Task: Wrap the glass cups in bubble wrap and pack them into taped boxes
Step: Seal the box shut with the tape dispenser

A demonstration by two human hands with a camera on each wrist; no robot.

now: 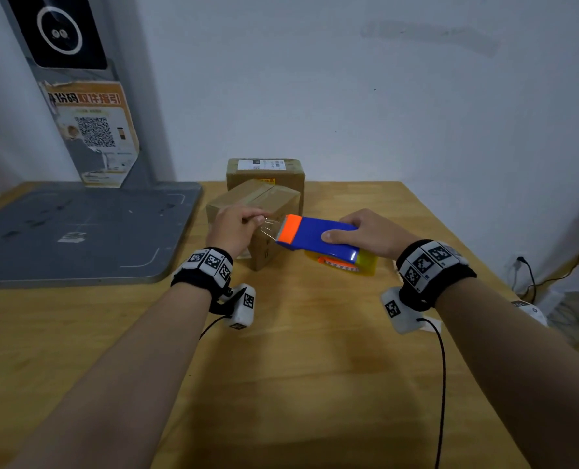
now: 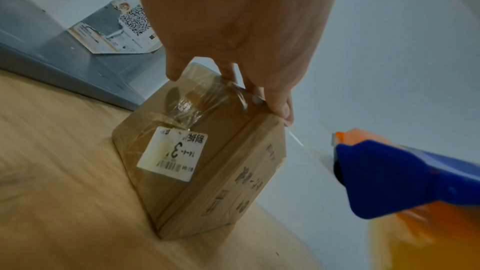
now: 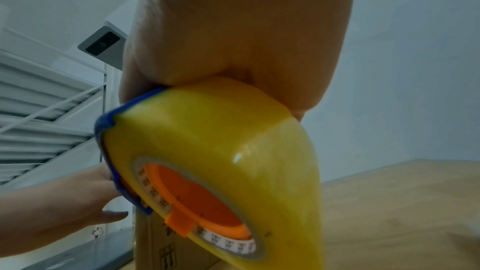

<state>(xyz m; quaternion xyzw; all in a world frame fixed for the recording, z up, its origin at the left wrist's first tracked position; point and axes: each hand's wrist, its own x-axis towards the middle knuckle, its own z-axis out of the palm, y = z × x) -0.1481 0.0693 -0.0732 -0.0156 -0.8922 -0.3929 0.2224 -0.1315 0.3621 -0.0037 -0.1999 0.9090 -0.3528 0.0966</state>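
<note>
While the right hand (image 1: pixel 371 233) grasps the blue tape dispenser (image 1: pixel 318 238) from above, fingers curled round its body, the left hand (image 1: pixel 237 228) pinches the free end of the clear tape (image 1: pixel 270 228) against the top right edge of the near cardboard box (image 1: pixel 268 211). That box stands on the wooden surface (image 1: pixel 298 350) just left of the dispenser, directly under the left grip, with a second cardboard box (image 1: pixel 266 172) touching or nearly touching it on the far side. From the dispenser's orange cutter end (image 1: pixel 290 228) the box lies to the left, a short span of tape bridging the two. The dispenser's long axis runs left to right, cutter end pointing left at the box; its yellow roll (image 3: pixel 221 161) hangs below the right palm. The box sits turned at an angle, one corner towards the viewer, its taped seam running near-left to far-right in the head view. By my reading, the coming move depends on holding the tape end fixed at the box edge while the right hand works the dispenser. No glass cups or bubble wrap are visible.
</note>
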